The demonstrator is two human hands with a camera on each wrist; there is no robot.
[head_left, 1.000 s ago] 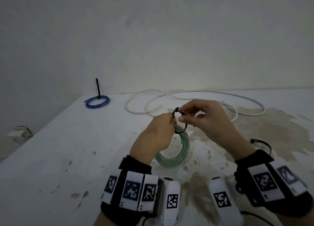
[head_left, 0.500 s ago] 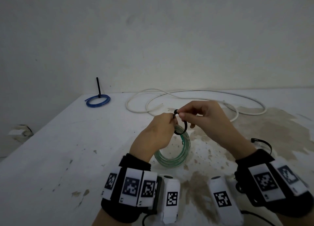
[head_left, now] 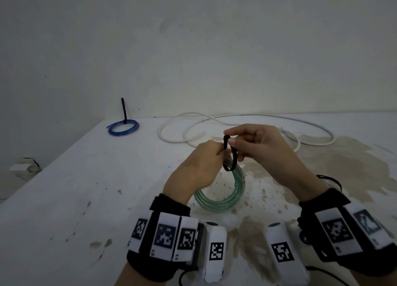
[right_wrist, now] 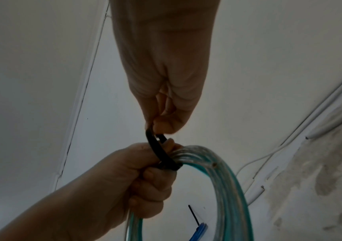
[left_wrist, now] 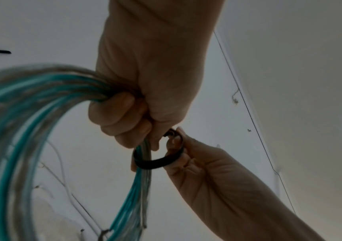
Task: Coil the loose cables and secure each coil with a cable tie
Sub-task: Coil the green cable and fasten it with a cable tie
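While the left hand (head_left: 193,172) grips one green coil (head_left: 223,199), the right hand (head_left: 257,148) pinches one black tie (head_left: 231,157).

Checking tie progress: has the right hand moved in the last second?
Barely. The right hand stays in front of the white cable, still pinching the black cable tie.

We are seeing a tied coil (head_left: 123,128) lying near the table's (head_left: 64,199) far-left corner, a loose cable (head_left: 247,122) sprawling along the far edge to its right, and a held coil (head_left: 223,199) hanging before both, mid-table.
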